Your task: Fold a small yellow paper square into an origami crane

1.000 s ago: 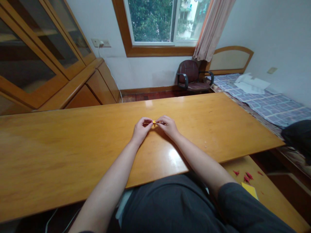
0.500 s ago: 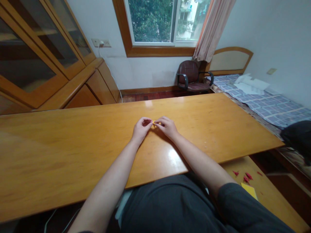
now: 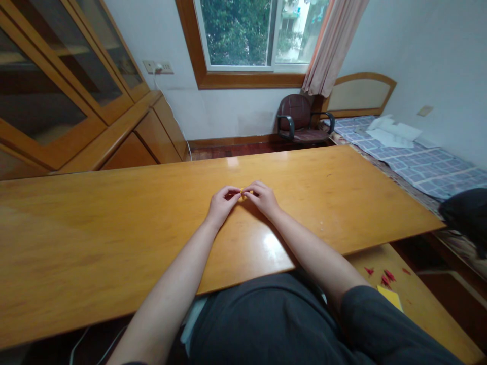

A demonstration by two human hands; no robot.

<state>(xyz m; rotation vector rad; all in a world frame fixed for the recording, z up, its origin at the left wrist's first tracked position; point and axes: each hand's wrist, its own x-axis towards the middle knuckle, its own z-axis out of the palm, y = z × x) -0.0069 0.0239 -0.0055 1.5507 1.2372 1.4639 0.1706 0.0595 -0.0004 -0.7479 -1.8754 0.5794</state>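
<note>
Seen from above, a person's bare forearms reach across a long wooden counter [image 3: 114, 228]. The left hand [image 3: 220, 204] and right hand [image 3: 264, 199] meet near its middle. The fingers [image 3: 233, 192] of each are closed in a pinch on a tiny yellow paper [image 3: 242, 191] (mostly hidden between the fingertips). Whether it rests on the wood or sits just above it cannot be told. On a lower counter [image 3: 426, 304] to the right, red scraps [image 3: 386, 278] lie near a yellow sheet [image 3: 390, 297]. A chair [image 3: 299, 119] stands beneath the window [image 3: 243, 33]
</note>
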